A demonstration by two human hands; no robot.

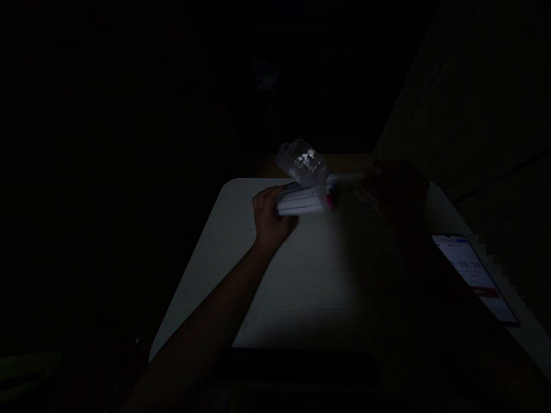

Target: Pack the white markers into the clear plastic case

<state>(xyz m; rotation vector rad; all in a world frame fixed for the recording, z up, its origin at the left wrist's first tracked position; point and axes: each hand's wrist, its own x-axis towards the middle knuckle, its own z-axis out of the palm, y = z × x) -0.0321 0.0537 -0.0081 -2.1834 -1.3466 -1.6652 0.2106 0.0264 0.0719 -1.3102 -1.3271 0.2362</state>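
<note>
In the dim head view, my left hand (271, 218) is wrapped around a clear plastic case of white-barrelled markers (301, 202), held on its side above the table. Pink and green ends show at the case's right end. Its transparent lid (302, 162) is flipped open, tilted up and away. My right hand (398, 180) is in deep shadow to the right, fingers closed on one white marker (350, 176). That marker lies roughly level, its left end at the mouth of the case. Whether the tip is inside, I cannot tell.
A pale wood-grain table (301, 287) with rounded corners lies below my hands. On its right side rests a phone (477, 275) with a lit screen showing a timer. A dark cable (499, 178) runs beyond the right edge. The surroundings are nearly black.
</note>
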